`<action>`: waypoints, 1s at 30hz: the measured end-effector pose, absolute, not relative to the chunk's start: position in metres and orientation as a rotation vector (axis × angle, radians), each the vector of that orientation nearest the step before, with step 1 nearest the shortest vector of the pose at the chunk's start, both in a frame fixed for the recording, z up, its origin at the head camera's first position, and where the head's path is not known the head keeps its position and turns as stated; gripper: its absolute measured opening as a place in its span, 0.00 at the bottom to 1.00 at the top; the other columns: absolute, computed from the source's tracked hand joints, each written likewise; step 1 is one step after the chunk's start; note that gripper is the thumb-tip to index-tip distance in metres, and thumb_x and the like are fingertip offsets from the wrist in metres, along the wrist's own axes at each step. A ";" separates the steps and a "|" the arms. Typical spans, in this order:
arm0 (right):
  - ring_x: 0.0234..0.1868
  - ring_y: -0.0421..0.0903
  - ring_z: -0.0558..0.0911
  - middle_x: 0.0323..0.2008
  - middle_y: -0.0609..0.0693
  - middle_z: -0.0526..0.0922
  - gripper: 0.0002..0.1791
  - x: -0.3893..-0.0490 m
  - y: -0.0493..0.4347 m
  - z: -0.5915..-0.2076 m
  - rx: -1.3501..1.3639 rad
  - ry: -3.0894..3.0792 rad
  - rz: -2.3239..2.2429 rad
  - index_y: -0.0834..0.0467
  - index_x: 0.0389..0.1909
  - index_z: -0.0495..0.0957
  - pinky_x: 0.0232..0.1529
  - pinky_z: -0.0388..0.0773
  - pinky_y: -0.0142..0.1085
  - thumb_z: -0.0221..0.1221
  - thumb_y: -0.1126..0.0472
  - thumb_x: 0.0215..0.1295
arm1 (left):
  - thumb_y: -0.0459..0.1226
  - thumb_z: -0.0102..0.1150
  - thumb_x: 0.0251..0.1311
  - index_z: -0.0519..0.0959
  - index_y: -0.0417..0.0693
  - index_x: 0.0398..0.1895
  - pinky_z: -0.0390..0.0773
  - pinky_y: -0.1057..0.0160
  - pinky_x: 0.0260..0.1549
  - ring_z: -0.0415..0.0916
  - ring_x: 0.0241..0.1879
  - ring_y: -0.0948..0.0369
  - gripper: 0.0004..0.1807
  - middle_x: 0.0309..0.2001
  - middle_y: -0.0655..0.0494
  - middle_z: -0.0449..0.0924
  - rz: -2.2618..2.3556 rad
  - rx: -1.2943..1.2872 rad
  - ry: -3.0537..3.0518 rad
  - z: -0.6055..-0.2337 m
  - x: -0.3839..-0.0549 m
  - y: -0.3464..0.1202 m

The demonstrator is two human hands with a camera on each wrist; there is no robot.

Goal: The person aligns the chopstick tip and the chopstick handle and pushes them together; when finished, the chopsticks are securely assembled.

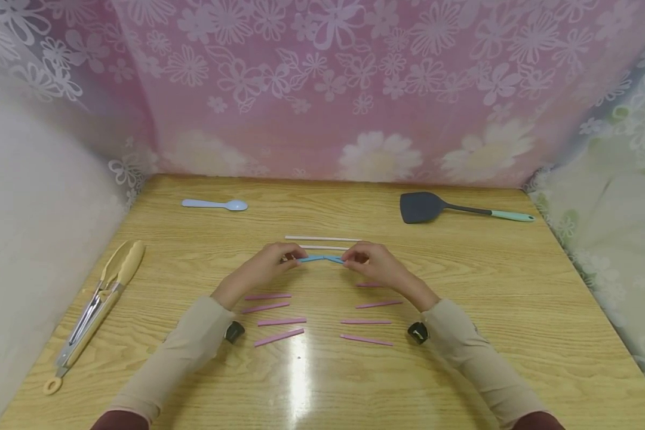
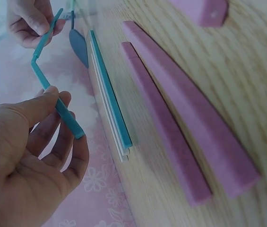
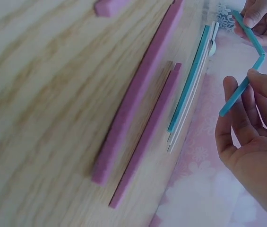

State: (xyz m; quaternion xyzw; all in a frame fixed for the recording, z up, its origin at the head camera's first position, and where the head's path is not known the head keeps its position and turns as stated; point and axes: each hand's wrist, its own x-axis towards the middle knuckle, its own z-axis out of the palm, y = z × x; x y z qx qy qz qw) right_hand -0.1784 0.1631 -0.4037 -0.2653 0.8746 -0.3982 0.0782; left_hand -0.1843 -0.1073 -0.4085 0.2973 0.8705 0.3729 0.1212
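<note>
Both hands hold a blue stick raised above the table, bent at an angle near its middle. My left hand pinches one half between thumb and fingers; my right hand pinches the other half the same way. The two halves still meet at the bend. A second blue stick lies on the table beside two thin white sticks. Nearer me, several short pink sticks lie in two groups, with one pink stick on the left and another pink stick on the right.
On the wooden table, yellow-handled tongs lie at the left. A pale blue spoon is at the back left, and a dark spatula with a green handle end at the back right. Floral cloth hangs behind.
</note>
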 end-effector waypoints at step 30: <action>0.34 0.42 0.76 0.34 0.50 0.80 0.05 -0.182 0.164 -0.409 -0.780 2.625 -1.186 0.62 0.39 0.82 0.34 0.78 0.34 0.60 0.66 0.64 | 0.32 0.53 0.66 0.79 0.41 0.48 0.78 0.59 0.47 0.76 0.44 0.56 0.10 0.48 0.50 0.80 1.103 0.876 2.541 -0.411 -0.185 -0.110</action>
